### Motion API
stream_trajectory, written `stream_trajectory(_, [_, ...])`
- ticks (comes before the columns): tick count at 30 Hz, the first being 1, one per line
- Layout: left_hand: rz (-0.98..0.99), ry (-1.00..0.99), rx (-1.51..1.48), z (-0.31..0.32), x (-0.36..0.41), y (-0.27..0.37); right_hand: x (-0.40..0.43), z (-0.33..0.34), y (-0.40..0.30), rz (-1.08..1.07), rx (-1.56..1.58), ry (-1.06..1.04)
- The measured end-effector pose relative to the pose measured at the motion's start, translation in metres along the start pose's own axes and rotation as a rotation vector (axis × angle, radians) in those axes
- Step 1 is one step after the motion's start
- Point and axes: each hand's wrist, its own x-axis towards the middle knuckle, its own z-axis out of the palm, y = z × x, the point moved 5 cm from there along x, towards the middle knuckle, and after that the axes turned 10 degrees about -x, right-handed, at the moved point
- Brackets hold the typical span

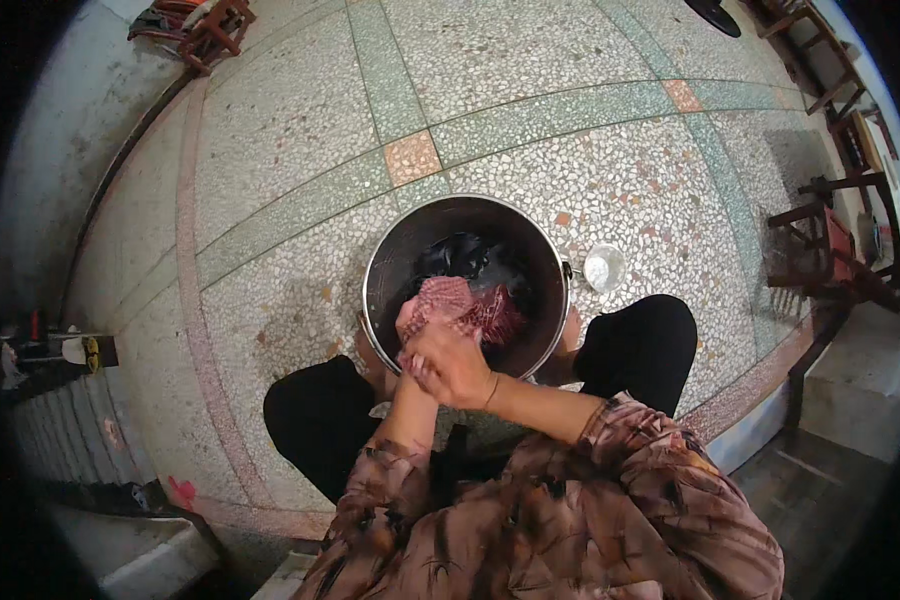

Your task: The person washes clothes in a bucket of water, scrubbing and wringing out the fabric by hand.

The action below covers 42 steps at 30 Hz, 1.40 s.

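Note:
A steel bucket [468,196] with a wire handle stands between my knees. Over its near side my left hand [409,318] holds a red-and-white patterned cloth [447,294] that covers most of it, so its fingers are largely hidden. Crossing above it, my right hand [450,366] is closed on the same cloth, fingers curled near my left wrist. A darker red part of the cloth [499,313] hangs down inside the bucket. Black wet fabric [457,253] lies deeper in it, towards the far wall.
Just right of the bucket, a small pale cup [604,268] sits on the terrazzo floor [510,135]. Wooden stools [825,240] line the right side, and another stool [217,34] stands at the upper left wall. A low ledge [757,427] runs along the lower right.

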Motion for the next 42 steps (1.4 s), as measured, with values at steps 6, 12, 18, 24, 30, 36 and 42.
stream_trajectory(6, [0.025, 0.35, -0.244, 0.02, -0.01, -0.023, -0.003, -0.001, 0.084, 0.398, -0.112, 0.09])
stream_trajectory(12, [-0.04, 0.331, -0.054, 0.036, -0.018, 0.009, -0.004, -0.002, 0.017, 0.129, -0.076, 0.115])
stream_trajectory(18, [-0.035, 0.294, -0.166, 0.034, -0.008, -0.012, 0.003, -0.002, 0.086, 0.47, 0.182, 0.105])
stream_trajectory(24, [-0.09, 0.229, -0.183, 0.075, -0.009, 0.01, 0.02, 0.008, 0.108, 0.928, 1.501, 0.008])
stream_trajectory(30, [-0.344, 0.546, -0.015, 0.072, -0.029, -0.005, 0.025, -0.018, 0.098, 0.592, 0.617, 0.005])
stream_trajectory(36, [-0.277, -0.015, -0.209, 0.022, -0.009, -0.009, 0.002, 0.004, -0.029, -0.206, -0.147, -0.171])
stream_trajectory(42, [0.009, 0.236, -0.102, 0.019, -0.016, -0.017, -0.001, 0.002, 0.057, 0.176, -0.187, 0.07])
